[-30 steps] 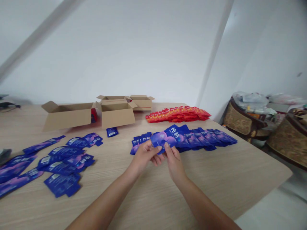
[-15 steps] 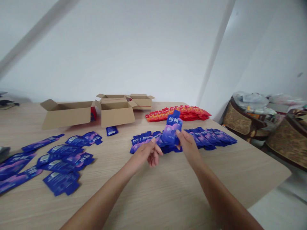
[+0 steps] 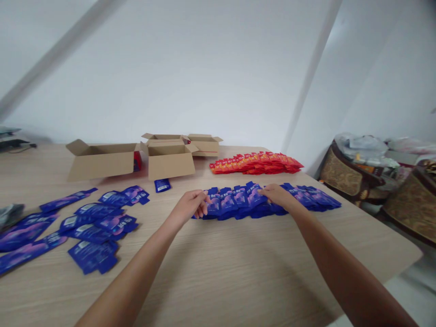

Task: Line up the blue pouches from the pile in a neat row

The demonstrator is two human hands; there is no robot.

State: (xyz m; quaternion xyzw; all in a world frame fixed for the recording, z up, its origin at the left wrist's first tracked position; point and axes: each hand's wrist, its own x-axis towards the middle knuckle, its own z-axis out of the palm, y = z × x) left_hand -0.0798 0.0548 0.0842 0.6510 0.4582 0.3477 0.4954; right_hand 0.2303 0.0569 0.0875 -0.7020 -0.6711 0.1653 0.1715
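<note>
A row of overlapping blue-purple pouches (image 3: 240,197) lies across the middle of the table, printed sides up. My right hand (image 3: 276,195) reaches over the row from the right, its thumb and fingers closed on the edge of one blue pouch (image 3: 254,194) that lies on top of the others. At the row's left end is my left hand (image 3: 191,205), with its fingers curled and its thumb and forefinger at the edge of the leftmost pouch (image 3: 213,201). The hand hides part of that end.
Open cardboard boxes (image 3: 172,166) stand along the back. Overlapping red pouches (image 3: 259,162) lie behind the blue row. Loose blue pouches (image 3: 95,247) are scattered on the left, and one blue pouch (image 3: 162,185) lies by a box. Patterned chairs (image 3: 344,175) piled with bags stand at right.
My right hand has lowered the raised blue pouch onto the row. My left hand has moved left, to the row's left end. The view has shifted slightly.
</note>
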